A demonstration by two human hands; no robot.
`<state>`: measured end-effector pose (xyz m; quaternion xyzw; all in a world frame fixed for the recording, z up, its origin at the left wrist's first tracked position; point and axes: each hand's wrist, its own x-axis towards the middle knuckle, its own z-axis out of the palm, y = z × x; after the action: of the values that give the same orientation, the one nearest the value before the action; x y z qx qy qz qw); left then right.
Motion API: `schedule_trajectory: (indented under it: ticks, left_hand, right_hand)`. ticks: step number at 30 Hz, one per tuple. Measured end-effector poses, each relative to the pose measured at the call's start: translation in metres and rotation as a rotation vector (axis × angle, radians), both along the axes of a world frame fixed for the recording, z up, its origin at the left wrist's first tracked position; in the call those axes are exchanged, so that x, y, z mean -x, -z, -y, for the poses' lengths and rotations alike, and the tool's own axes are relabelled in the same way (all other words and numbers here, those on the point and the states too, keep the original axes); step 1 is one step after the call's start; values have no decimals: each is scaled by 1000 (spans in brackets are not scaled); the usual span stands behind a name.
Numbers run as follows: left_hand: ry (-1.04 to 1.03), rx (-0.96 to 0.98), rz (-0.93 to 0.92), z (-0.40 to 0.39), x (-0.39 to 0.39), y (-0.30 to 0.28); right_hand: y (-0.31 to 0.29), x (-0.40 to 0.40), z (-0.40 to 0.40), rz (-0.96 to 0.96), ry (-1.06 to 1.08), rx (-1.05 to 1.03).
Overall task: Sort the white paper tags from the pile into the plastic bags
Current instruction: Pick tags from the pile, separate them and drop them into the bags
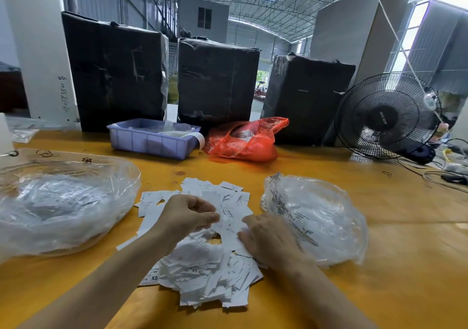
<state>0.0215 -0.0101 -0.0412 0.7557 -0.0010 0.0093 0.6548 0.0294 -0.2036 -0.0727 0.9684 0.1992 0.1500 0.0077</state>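
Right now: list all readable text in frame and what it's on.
"XS": tag at the near left edge of the pile of white paper tags.
"XS", upside down: tag mid-pile.
"S": tag between left hand and right hand.
Unreadable: clear plastic bags' print, pillar handwriting, fan hub label.

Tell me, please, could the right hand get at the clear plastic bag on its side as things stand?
Probably yes. The right hand rests on the pile of white tags, right beside the clear plastic bag, and nothing lies between them.
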Motion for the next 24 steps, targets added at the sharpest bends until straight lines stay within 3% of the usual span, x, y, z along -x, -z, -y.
schedule_trajectory:
  ticks: [4, 10, 16, 18, 20, 24]
  left_hand:
    - [5, -1, 10, 0, 0, 1]
    - [16, 8, 8, -1, -1, 2]
    - [14, 15, -3, -1, 0, 3]
    - [12, 18, -4, -1, 0, 2]
    - [10, 16, -4, -1, 0, 1]
    - [-9, 17, -8, -1, 0, 1]
  right_hand:
    - [-2, 1, -1, 87, -32, 48]
    - [-4, 2, 0, -11, -75, -110]
    - [-6, 4, -4, 41, -98, -115]
    - [-8, 5, -3, 28, -76, -339]
    - [-13, 6, 0, -16, -5, -702]
    - [-29, 6, 7, -355, 50, -1503]
